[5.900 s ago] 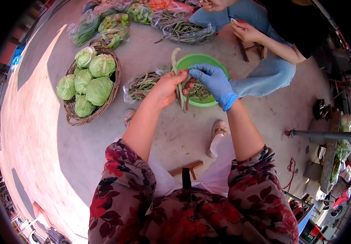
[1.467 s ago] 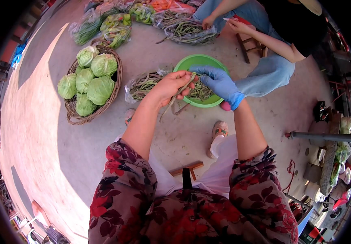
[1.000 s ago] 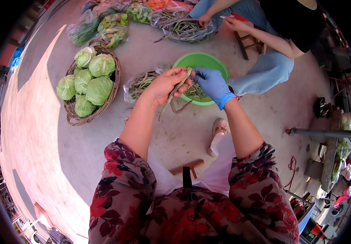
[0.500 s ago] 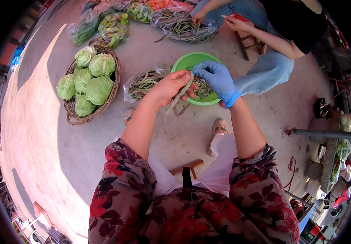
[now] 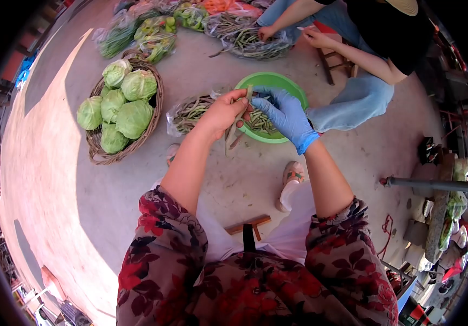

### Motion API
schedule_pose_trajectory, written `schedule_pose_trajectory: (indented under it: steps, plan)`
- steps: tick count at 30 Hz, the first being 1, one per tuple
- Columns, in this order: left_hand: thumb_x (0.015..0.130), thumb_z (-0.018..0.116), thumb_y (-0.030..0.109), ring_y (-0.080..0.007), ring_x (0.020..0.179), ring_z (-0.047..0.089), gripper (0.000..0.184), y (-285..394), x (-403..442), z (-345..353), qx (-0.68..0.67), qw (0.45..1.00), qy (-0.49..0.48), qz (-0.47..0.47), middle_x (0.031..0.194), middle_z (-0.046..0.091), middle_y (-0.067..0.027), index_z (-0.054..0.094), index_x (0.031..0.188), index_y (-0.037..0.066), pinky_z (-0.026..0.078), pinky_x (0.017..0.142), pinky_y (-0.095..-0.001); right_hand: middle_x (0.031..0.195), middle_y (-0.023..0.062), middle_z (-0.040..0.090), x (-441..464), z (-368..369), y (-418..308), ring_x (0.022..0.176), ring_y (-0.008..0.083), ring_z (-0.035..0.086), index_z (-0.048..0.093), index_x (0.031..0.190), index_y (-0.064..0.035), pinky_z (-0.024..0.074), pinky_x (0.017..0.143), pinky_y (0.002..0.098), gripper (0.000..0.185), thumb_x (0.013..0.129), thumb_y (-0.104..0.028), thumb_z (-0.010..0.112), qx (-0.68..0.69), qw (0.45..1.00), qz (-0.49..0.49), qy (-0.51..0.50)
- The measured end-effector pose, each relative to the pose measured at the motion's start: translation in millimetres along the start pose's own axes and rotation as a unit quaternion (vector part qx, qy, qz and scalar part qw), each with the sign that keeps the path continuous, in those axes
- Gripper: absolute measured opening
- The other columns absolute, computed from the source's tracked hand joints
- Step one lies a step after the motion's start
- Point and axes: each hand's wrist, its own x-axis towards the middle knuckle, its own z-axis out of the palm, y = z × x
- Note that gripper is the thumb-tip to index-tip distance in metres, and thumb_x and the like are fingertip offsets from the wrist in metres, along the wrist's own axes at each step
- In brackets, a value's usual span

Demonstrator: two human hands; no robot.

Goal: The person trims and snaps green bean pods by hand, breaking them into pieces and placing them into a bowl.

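Note:
My left hand [image 5: 228,113], bare, is closed around long green beans [image 5: 233,140] that hang below its fingers. One bean end [image 5: 249,92] sticks up past its thumb. My right hand [image 5: 287,115], in a blue glove, meets that upper end with thumb and fingers; the exact contact is partly hidden. Below both hands is a green plastic bowl [image 5: 271,138] holding short pieces of bean [image 5: 261,121]. Just left of the bowl, a clear plastic bag of whole beans [image 5: 189,114] lies on the ground.
A wicker basket [image 5: 157,111] of cabbages [image 5: 134,118] stands on the left. Bagged vegetables [image 5: 155,35] and a bag of beans [image 5: 250,41] line the far side. A seated person [image 5: 391,38] is at the upper right, one hand at that bag. A metal pole [image 5: 429,183] juts in from the right.
My gloved right hand has turned, and its thumb and fingers are spread further apart. The beans in my left hand hang at a steeper angle. The view has shifted slightly.

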Motion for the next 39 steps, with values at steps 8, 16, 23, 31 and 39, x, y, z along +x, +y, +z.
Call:
schedule_pose_trajectory:
  steps: [8, 16, 23, 31, 39]
  plan:
    - [0.089, 0.045, 0.018, -0.0113, 0.068, 0.055, 0.025, 0, -2, 3, 0.155, 0.984, -0.051, -0.067, 0.081, 0.059, -0.0013, 0.055, 0.106, 0.003, 0.042, 0.056, -0.0270, 0.082, 0.0133, 0.060, 6, -8, 20, 0.073, 0.0236, 0.058, 0.058, 0.097, -0.0025, 0.0451, 0.067, 0.0328, 0.025, 0.076, -0.016, 0.061, -0.038, 0.996, 0.067, 0.035]
    - [0.089, 0.046, 0.021, -0.0084, 0.061, 0.050, 0.022, -8, 0, -1, 0.276, 0.961, 0.010, 0.005, 0.078, 0.058, 0.0006, 0.059, 0.095, 0.003, 0.038, 0.050, -0.0242, 0.084, 0.0118, 0.062, 3, 2, 20, 0.075, 0.0205, 0.058, 0.061, 0.094, -0.0028, 0.0453, 0.070, 0.0297, 0.019, 0.077, -0.012, 0.061, -0.298, 0.932, -0.205, -0.009]
    - [0.092, 0.044, 0.026, -0.0085, 0.060, 0.042, 0.025, 8, -10, 16, -0.089, 0.995, -0.020, -0.031, 0.078, 0.050, -0.0010, 0.054, 0.104, 0.007, 0.035, 0.051, -0.0224, 0.095, 0.0062, 0.064, 5, 7, 11, 0.084, 0.0148, 0.059, 0.061, 0.103, -0.0029, 0.0433, 0.078, 0.0250, 0.023, 0.084, -0.015, 0.056, 0.340, 0.927, 0.140, 0.070]
    - [0.093, 0.042, 0.025, -0.0091, 0.063, 0.044, 0.027, 8, -10, 7, -0.045, 0.997, -0.042, -0.053, 0.082, 0.051, -0.0027, 0.053, 0.109, 0.006, 0.037, 0.051, -0.0229, 0.093, 0.0106, 0.063, 17, -27, 38, 0.082, 0.0153, 0.057, 0.059, 0.104, 0.0014, 0.0432, 0.079, 0.0246, 0.030, 0.083, -0.020, 0.058, -0.152, 0.947, -0.019, 0.283]
    - [0.092, 0.042, 0.022, -0.0101, 0.066, 0.050, 0.022, 3, -5, 12, -0.022, 0.998, -0.050, -0.043, 0.080, 0.055, -0.0043, 0.052, 0.097, 0.003, 0.041, 0.053, -0.0256, 0.086, 0.0112, 0.062, 3, -4, 21, 0.075, 0.0245, 0.058, 0.063, 0.086, -0.0046, 0.0440, 0.066, 0.0300, 0.017, 0.077, -0.019, 0.062, 0.013, 0.992, 0.117, 0.034]
